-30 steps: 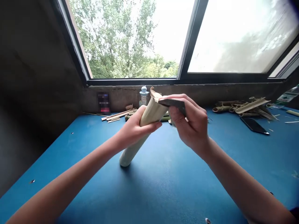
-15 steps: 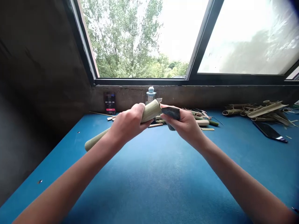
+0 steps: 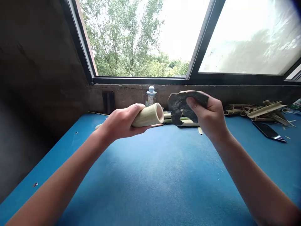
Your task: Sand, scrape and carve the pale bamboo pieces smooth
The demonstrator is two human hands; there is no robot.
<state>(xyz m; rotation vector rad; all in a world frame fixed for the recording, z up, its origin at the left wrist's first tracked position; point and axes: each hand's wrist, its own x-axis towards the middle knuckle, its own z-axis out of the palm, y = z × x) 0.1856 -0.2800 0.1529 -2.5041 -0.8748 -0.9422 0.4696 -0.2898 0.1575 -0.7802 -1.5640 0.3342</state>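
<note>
My left hand [image 3: 121,121] is wrapped round a pale green bamboo tube [image 3: 147,116]. The tube's open, hollow end faces right, and its lower end shows a little behind my wrist. In my right hand [image 3: 210,116] I pinch a dark grey, creased piece of sandpaper [image 3: 176,105] with ragged, torn edges. Thumb on top, I hold it up to the right of the tube's mouth, with a gap between the two.
A light-blue capped bottle [image 3: 150,96] stands at the wall, with a dark phone [image 3: 108,102] propped to its left. Bamboo strips [image 3: 168,116] lie behind my hands. At the right are a heap of split bamboo [image 3: 266,110] and a black flat device [image 3: 269,131] on the blue table [image 3: 150,175].
My right hand has moved right and up, taking the sandpaper off the tube's end. The tube has turned so its hollow mouth shows. The propped phone's screen now looks dark.
</note>
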